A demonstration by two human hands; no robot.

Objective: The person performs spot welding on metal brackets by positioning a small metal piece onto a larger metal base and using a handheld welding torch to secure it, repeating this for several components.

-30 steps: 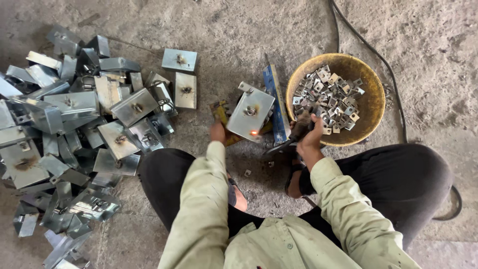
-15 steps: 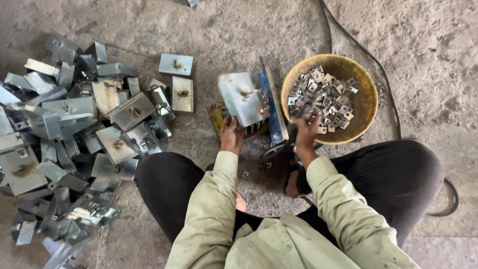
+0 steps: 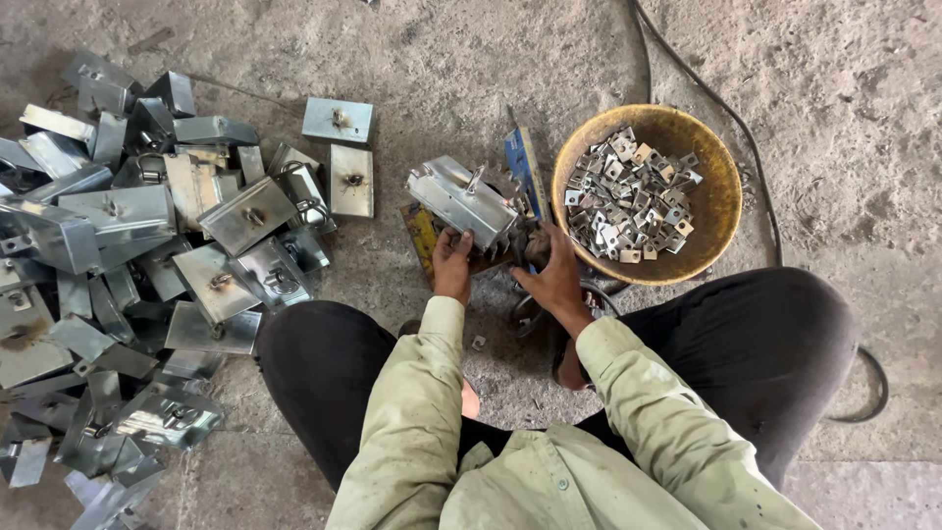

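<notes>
**Galvanized box lifted at the floor workstation**

Person seated on bare concrete floor, knees apart, pale green sleeves, dark trousers.

Left hand: fingers curled around the lower edge of a galvanized metal box, gripping it. Box is off the floor, tilted, long side running from upper left to lower right. Shiny grey sheet metal, folded rim, small stud or bolt standing up from its face near the right end. It sits just in front of the knees, between the pile on the left and the bowl on the right.

Right hand: fingers bent and drawn together, low down beside the box's right end, over dark hardware on the floor. Whether it pinches anything, cannot tell; fingertips are hidden.

Blue flat tool or bar stands on edge just right of the box, between it and the bowl.

Yellow-brown round bowl, near the right knee, holds a heap of small square metal plates, silver, some rust-tinged.

Left of the person: large loose pile of similar galvanized boxes, lying at all angles, several with a bolt in the middle.

Black cable curves along the floor past the bowl's far side.
</notes>
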